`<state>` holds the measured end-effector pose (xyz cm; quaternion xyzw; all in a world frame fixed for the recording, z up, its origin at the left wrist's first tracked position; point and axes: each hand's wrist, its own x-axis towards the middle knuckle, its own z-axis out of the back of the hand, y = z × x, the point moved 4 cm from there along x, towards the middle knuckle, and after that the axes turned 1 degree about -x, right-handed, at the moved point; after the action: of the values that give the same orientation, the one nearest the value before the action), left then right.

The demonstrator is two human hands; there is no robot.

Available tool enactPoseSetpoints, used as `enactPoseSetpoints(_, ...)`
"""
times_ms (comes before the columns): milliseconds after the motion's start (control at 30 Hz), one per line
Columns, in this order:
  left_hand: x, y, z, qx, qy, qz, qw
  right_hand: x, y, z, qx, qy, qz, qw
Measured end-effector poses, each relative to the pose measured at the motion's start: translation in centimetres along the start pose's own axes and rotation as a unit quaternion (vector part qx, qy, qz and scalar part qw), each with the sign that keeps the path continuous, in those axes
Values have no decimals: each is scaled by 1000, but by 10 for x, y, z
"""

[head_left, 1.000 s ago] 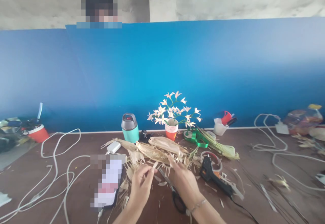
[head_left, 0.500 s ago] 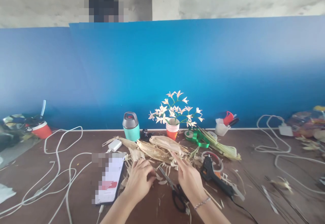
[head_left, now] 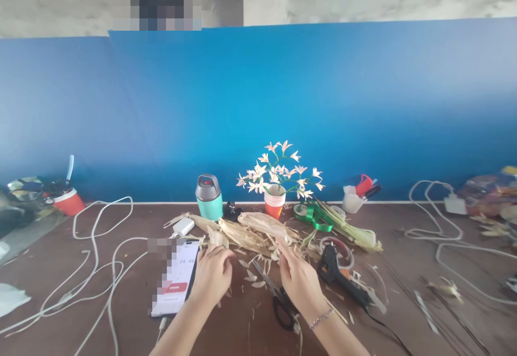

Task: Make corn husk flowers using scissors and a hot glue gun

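Observation:
My left hand (head_left: 212,276) lies palm down beside the phone (head_left: 177,283), its fingers bent loosely over pale husk scraps and the thumb held apart. Nothing shows in its grasp. My right hand (head_left: 301,280) stretches its fingers towards the dried corn husks (head_left: 248,237), appearing to touch their near edge. Black-handled scissors (head_left: 283,313) lie between the hands, blades pointing away and partly beside the right hand. Small petal-shaped husk pieces (head_left: 253,277) are scattered near the blades. Behind the husks, pale flowers on green stems (head_left: 278,172) stand in stacked red paper cups (head_left: 274,205).
A glue gun (head_left: 341,278) rests right of my right hand, near green ribbon (head_left: 315,217) and a bundle of pale stalks (head_left: 353,229). A teal flask (head_left: 209,199) stands behind a white charger (head_left: 183,227). White cables (head_left: 111,286) loop at left. A blue partition (head_left: 258,108) closes the back; a person is behind it.
My left hand has slid left, closer to the phone, leaving more husk pieces visible between the hands. My right hand has stayed almost where it was.

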<state>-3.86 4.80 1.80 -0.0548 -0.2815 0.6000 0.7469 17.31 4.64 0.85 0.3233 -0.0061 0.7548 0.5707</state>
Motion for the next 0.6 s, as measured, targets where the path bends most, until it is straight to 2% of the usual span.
enactPoseSetpoints(167,4,10,7,-100,-80,21,992,-1,-4,-3,6,-29,-1,1000)
enactPoseSetpoints(333,9,17,17,-183,-112,73,974,0,-5,-2,16,-28,-16,999)
enactPoseSetpoints(467,11,14,17,-184,-101,89,974,1,-7,-1,34,-18,-38,999)
enactPoseSetpoints(600,13,6,11,-136,-49,67,987,2,-9,0,42,-24,-45,998)
